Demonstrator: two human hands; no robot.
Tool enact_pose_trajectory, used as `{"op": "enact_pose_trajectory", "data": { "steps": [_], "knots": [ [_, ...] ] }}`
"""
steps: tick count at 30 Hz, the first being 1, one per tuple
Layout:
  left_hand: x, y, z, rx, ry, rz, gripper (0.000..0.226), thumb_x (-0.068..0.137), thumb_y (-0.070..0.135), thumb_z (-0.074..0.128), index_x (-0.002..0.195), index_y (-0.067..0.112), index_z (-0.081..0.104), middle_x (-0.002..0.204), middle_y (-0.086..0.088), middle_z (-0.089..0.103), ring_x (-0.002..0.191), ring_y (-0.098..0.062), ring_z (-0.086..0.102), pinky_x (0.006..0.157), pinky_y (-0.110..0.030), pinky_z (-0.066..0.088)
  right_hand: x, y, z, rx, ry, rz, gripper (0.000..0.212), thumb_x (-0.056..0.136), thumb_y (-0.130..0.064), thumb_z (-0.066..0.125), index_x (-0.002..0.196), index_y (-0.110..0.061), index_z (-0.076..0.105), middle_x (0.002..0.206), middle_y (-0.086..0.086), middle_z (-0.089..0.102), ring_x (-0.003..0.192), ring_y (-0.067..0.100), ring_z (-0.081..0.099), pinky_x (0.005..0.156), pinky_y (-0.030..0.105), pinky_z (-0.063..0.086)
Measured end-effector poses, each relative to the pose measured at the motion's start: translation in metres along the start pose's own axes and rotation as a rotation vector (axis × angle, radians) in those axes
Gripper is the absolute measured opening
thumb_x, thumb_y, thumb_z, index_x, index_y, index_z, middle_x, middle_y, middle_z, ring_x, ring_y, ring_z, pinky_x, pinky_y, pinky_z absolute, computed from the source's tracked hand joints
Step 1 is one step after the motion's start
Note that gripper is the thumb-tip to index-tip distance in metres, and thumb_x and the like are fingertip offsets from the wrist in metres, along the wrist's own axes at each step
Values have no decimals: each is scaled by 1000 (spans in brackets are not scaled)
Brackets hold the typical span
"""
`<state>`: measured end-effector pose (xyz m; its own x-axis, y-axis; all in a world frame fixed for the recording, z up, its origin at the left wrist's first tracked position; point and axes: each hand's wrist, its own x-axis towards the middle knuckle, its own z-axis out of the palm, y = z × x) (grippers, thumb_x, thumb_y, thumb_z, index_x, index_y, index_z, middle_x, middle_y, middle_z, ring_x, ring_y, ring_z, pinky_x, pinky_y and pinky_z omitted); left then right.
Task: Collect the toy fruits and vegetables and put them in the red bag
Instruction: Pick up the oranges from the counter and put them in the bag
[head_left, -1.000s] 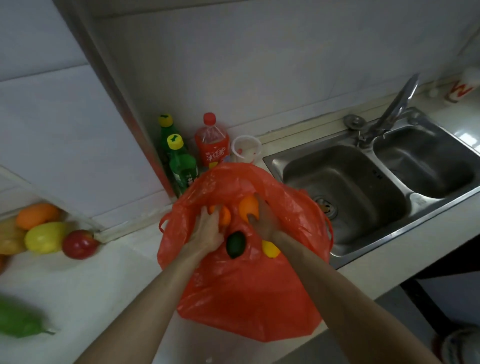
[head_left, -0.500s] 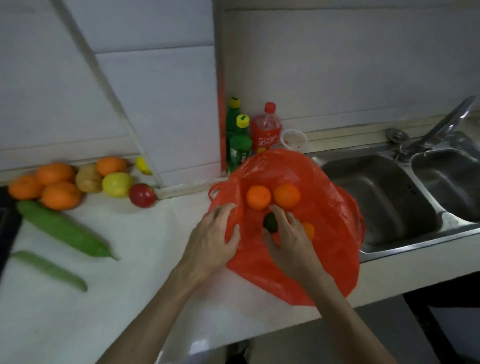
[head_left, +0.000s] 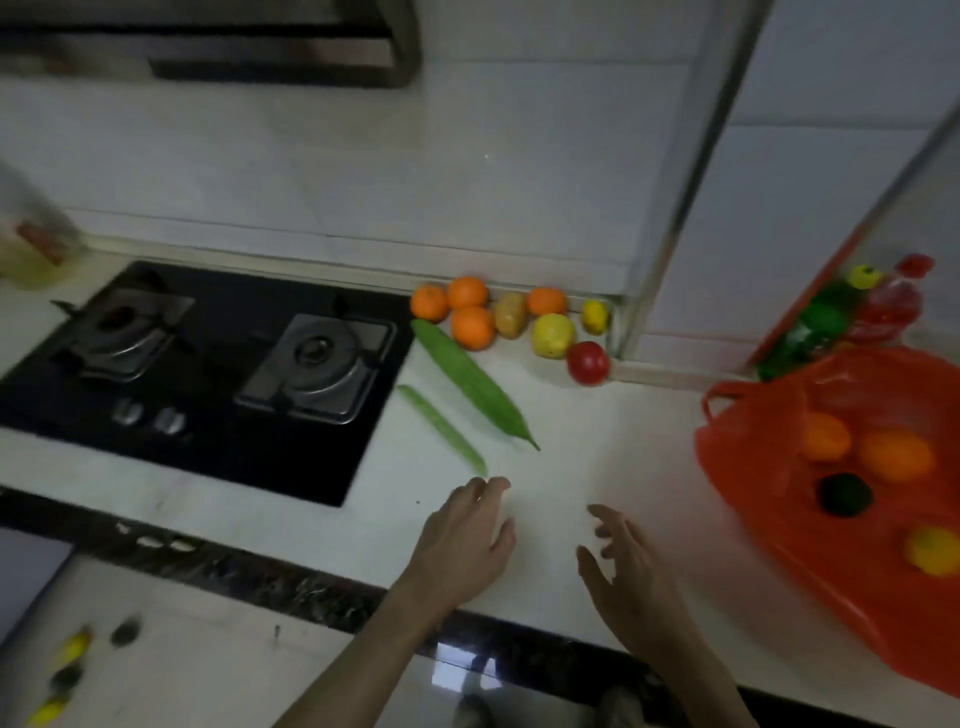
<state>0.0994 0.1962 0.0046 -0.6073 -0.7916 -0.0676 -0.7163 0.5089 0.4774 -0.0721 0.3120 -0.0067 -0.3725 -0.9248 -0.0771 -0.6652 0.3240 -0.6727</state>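
The red bag (head_left: 769, 499) lies open at the right of the counter, holding two oranges (head_left: 893, 457), a dark green fruit (head_left: 844, 494) and a yellow one (head_left: 935, 557). Against the back wall sit several oranges (head_left: 471, 326), a brown potato (head_left: 510, 315), a yellow fruit (head_left: 552, 335), a small lemon (head_left: 594, 316) and a red apple (head_left: 587, 362). A large green gourd (head_left: 470, 384) and a thin green one (head_left: 441, 429) lie beside the stove. My left hand (head_left: 467, 535) hovers open just below the thin gourd's tip. My right hand (head_left: 626, 566) is open beside it, empty.
A black two-burner gas stove (head_left: 208, 374) fills the counter's left. Green and red bottles (head_left: 831, 322) stand behind the bag. A jar (head_left: 31, 244) sits at far left. The counter's dark front edge (head_left: 260, 582) runs below my hands; small items lie on the floor (head_left: 67, 670).
Both hands have left the red bag and moved left over the bare counter toward the green gourds. The view has swung left, bringing the stove in and losing the sink.
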Motion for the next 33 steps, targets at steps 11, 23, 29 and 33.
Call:
{"op": "enact_pose_trajectory", "data": {
  "steps": [11, 23, 29, 33],
  "knots": [
    [71, -69, -69, 102, 55, -83, 45, 91, 33, 47, 134, 18, 42, 118, -9, 55, 109, -29, 55, 82, -40, 49, 135, -64, -1, -155, -44, -144, 50, 92, -33, 54, 138, -21, 37, 122, 7, 54, 108, 24, 56, 90, 37, 49],
    [256, -92, -63, 246, -48, -112, 68, 88, 47, 50, 147, 33, 19, 134, -19, 39, 122, -42, 40, 86, -49, 49, 321, -20, -6, -450, -53, -64, 78, 84, -40, 62, 149, -23, 21, 137, 20, 39, 120, 42, 44, 96, 44, 41],
    [308, -104, -33, 289, -78, -115, 69, 83, 42, 56, 145, 32, 26, 137, -21, 33, 122, -46, 36, 89, -52, 47, 352, 4, 20, -517, -121, -110, 88, 81, -39, 68, 151, -26, 16, 151, 21, 22, 131, 42, 33, 99, 47, 42],
    [325, -106, -19, 293, -77, -158, 64, 84, 28, 58, 142, 29, 31, 134, -21, 31, 120, -45, 37, 91, -52, 44, 359, 15, 27, -562, -75, -111, 86, 71, -26, 77, 144, -23, 33, 144, 22, 35, 124, 44, 42, 84, 48, 51]
  ]
}}
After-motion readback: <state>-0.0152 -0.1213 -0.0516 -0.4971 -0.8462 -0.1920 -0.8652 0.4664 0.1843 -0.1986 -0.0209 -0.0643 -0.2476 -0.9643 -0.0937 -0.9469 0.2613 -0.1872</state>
